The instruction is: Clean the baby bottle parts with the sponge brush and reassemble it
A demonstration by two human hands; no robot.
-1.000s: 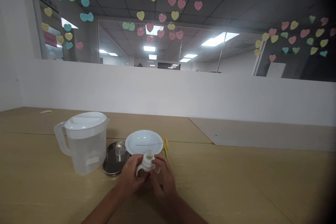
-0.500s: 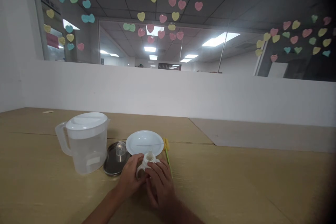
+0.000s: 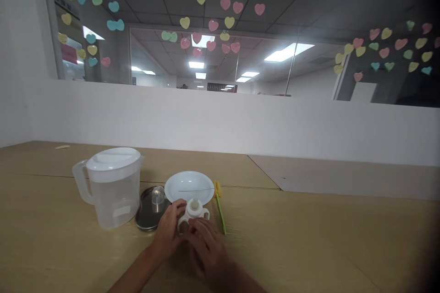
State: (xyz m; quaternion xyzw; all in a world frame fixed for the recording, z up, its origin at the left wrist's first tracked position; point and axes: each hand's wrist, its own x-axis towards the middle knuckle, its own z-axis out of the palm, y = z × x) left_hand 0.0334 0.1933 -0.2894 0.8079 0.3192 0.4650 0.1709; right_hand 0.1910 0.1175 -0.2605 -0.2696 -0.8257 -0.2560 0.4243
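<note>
A white two-handled baby bottle (image 3: 194, 210) is between my hands, with a round opening or spout on top; its lower body is hidden behind my fingers. My left hand (image 3: 168, 228) is closed round its left side, by the left handle. In front of it, my right hand (image 3: 209, 242) has its fingers bent against the lower front, below the right handle. Just beyond the bottle is a white bowl (image 3: 189, 178) with a thin wire-like stick lying across it. On the left, a clear domed cap (image 3: 158, 198) stands on a dark metal tray (image 3: 146, 219).
A lidded translucent pitcher (image 3: 115, 192) stands left of the tray. To the right of the bowl lies a green-handled brush (image 3: 221, 213) with a yellow head. Behind the brown-covered table (image 3: 309, 238) rises a white wall (image 3: 206, 119) under a window with heart-shaped notes.
My right hand has slid down and toward me, uncovering the bottle's right handle and the brush's green handle. The bottle's top looks slightly turned. My left hand stays nearly in place.
</note>
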